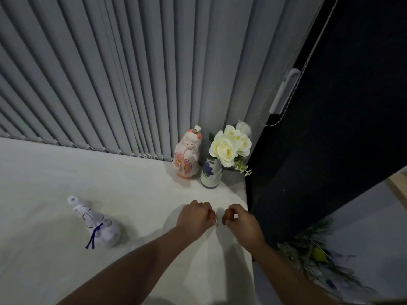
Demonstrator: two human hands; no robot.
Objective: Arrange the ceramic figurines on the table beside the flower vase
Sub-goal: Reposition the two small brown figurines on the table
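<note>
A pink and white ceramic doll figurine (187, 153) stands upright at the back of the white table (136, 194), just left of the flower vase (211, 173), which holds cream roses (230, 145). A second figurine (97, 223), white with a blue cord, lies apart at the left of the table. My left hand (195, 216) and my right hand (241, 220) hover side by side over the table's right part, in front of the vase. Both have fingers curled in and hold nothing.
Grey vertical blinds (110, 84) hang right behind the table. The table's right edge (248, 216) drops beside a dark panel (330, 150). Leafy greenery (317, 256) lies lower right, below table level.
</note>
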